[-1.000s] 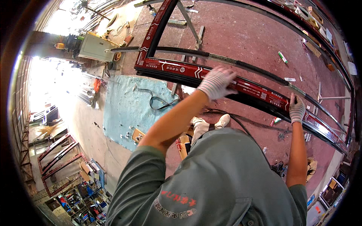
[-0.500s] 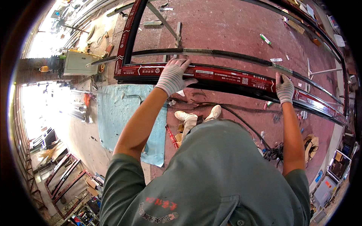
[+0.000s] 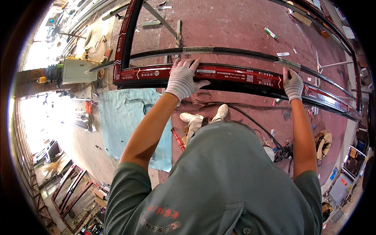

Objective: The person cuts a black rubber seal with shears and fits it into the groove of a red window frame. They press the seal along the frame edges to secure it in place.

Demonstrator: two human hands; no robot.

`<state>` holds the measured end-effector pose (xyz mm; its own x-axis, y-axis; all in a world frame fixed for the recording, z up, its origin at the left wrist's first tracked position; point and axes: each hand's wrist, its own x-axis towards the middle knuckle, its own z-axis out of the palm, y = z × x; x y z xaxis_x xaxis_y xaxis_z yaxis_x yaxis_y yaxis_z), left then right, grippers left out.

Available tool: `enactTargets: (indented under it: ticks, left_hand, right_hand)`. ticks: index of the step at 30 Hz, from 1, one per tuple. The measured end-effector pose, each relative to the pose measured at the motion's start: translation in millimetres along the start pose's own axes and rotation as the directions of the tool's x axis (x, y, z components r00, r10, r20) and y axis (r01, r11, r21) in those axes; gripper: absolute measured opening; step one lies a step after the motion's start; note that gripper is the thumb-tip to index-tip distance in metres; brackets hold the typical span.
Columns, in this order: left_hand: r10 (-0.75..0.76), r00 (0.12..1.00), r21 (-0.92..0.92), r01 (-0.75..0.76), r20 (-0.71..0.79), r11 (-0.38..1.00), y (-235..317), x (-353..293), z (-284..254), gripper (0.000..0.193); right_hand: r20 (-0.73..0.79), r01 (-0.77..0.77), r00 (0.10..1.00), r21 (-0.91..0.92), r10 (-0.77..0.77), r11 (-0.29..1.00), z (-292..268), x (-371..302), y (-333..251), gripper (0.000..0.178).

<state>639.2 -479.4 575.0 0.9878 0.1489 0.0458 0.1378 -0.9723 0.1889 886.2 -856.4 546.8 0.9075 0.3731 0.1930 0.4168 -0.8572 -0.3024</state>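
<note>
A long bar of a large dark window or door frame (image 3: 235, 76), wrapped in red printed film, runs across in front of me. My left hand (image 3: 183, 80), in a striped white glove, grips this bar near its left corner, fingers over the far edge and thumb stretched along the near side. Farther right, my right hand (image 3: 293, 85), gloved alike, has its fingers closed round the bar where the red film ends. Its fingertips are partly hidden. Beneath the frame, a dark support rail (image 3: 235, 53) runs roughly parallel to the bar.
A light blue sheet (image 3: 129, 125) lies on the floor to my left. Black cable (image 3: 250, 119) trails past my shoes to a coil (image 3: 285, 153) on the right. A pale metal box (image 3: 78, 71) stands at left, and a green-and-white tube (image 3: 270, 33) lies beyond the frame.
The frame and floor appear shifted slightly left in the view. My left hand sits a little farther right along the bar, away from the corner. Both hands remain on the frame.
</note>
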Motion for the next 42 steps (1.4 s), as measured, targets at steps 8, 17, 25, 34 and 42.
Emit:
enactTargets:
  ticks: [8,17,25,34,42]
  left_hand:
    - [-0.037,0.999,-0.08,0.039,0.022,0.996,3,1,-3,0.081]
    - [-0.161,0.987,0.029,0.161,0.013,0.987,-84,-37,-13,0.086]
    - [-0.047,0.999,-0.025,0.046,-0.021,0.999,-32,-12,4,0.085]
    - [-0.042,0.999,-0.047,0.042,-0.001,0.998,-51,-17,-7,0.08]
    - [-0.077,0.995,0.041,0.074,0.066,0.996,-65,-22,-10,0.089]
  right_hand:
    - [0.011,-0.034,0.999,-0.037,0.034,0.999,5,0,7,0.039]
    - [0.004,-0.031,0.999,-0.043,0.032,0.999,2,0,0,0.039]
    - [-0.04,-0.006,0.999,-0.056,0.004,0.998,6,-1,4,0.041]
    - [-0.075,0.031,0.997,-0.026,-0.033,0.999,9,-1,8,0.038]
    - [-0.011,-0.012,1.0,0.002,0.012,1.0,-2,1,-6,0.039]
